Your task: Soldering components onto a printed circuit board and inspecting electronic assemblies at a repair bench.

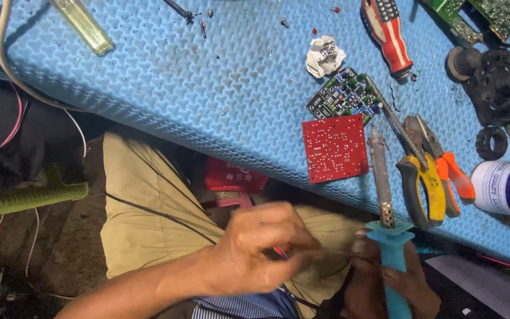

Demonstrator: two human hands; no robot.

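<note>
- Two circuit boards on the blue foam surface (208, 88): one red square board (334, 148), one green populated board (345, 94).
- Right hand (394, 277) wraps one teal-handled soldering iron (385, 218) (tip resting on the surface).
- Left hand (261, 248) pinches a thin red wire (280, 253), blurred.

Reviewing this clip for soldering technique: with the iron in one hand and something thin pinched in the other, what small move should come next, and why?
Probably bring the soldering iron tip back toward the left hand. The right hand grips its teal handle, yet the tip points away over the blue mat, beside the red board, while the left fingers pinch a thin, blurred thing.
</note>
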